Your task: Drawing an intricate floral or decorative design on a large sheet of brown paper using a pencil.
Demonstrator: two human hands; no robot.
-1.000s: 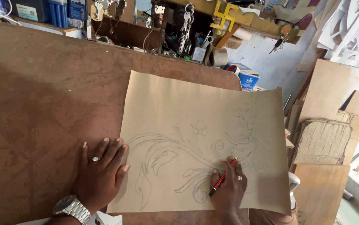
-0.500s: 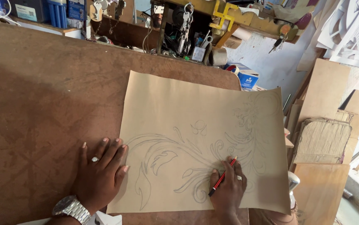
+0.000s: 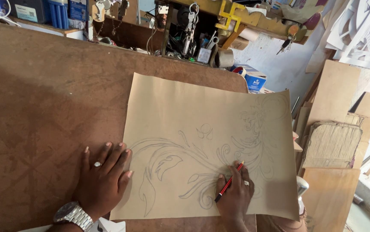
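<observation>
The right hand point(image 3: 235, 195) grips a red pencil point(image 3: 229, 187) on the paper point(image 3: 185, 116); the left hand point(image 3: 103, 178) lies flat, open, at the paper's left edge. If it lifts, the paper could slide and smear lines.

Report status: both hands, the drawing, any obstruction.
Left hand flat on tan paper sheet's edge. Right hand holds red pencil, tip on scroll drawing. Nothing obstructing.

Single head cam, looking steeply down and forward over the brown table point(image 3: 43, 107), close in on the tan sheet point(image 3: 185, 111); both hands sitting at the bottom edge, cluttered shelf point(image 3: 185, 17) running along the top, stacked boards point(image 3: 335, 141) at right
</observation>
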